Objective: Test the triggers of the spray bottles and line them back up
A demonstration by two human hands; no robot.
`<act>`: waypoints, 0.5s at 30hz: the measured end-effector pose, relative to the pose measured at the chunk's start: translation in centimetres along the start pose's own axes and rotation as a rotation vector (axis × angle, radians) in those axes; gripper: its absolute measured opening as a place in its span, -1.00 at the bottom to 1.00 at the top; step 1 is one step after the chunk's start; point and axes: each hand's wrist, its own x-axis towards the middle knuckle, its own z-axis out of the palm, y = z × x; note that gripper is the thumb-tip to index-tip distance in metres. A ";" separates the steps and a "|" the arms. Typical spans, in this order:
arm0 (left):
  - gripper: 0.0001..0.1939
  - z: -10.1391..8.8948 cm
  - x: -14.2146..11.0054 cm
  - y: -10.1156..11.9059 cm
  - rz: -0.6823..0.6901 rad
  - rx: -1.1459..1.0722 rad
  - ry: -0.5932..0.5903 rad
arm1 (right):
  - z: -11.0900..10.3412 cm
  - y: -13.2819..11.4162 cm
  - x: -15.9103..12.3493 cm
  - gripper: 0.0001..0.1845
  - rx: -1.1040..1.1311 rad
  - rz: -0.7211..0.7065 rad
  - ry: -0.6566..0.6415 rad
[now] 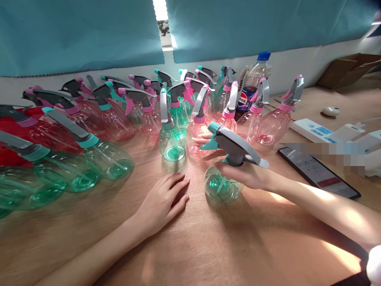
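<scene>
My right hand [247, 174] is around the neck of a clear green spray bottle [222, 186] with a grey and teal trigger head. The thumb lies across the front of the neck, and some fingers stretch out behind the head, partly hidden by it. The bottle stands near the table surface; whether its base touches I cannot tell. My left hand [162, 202] rests palm down on the wooden table, fingers apart, holding nothing. Just beyond it stands another green spray bottle [172, 143], beside a pink spray bottle [195, 139].
Several more pink and green spray bottles crowd the back and left, including a green one [111, 161]. At the back right are a cola bottle [253, 85], a power strip [312, 129], a phone [321, 171], a white mouse-like object [331, 111] and a cardboard box [345, 71].
</scene>
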 end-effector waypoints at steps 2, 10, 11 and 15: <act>-0.63 0.0 0.0 0.0 0.001 -0.001 -0.001 | 0.0 0.0 0.0 -0.43 0.001 0.003 -0.002; -0.63 0.0 0.0 0.0 0.002 -0.004 0.003 | 0.0 0.4 -0.3 -0.36 0.000 -0.004 0.009; -0.63 0.0 0.0 0.0 0.002 -0.004 0.004 | 0.0 0.4 -0.2 -0.38 -0.011 -0.002 0.014; -0.63 0.0 0.0 0.0 0.005 -0.008 0.021 | 0.0 0.0 -0.1 -0.39 -0.007 0.010 -0.006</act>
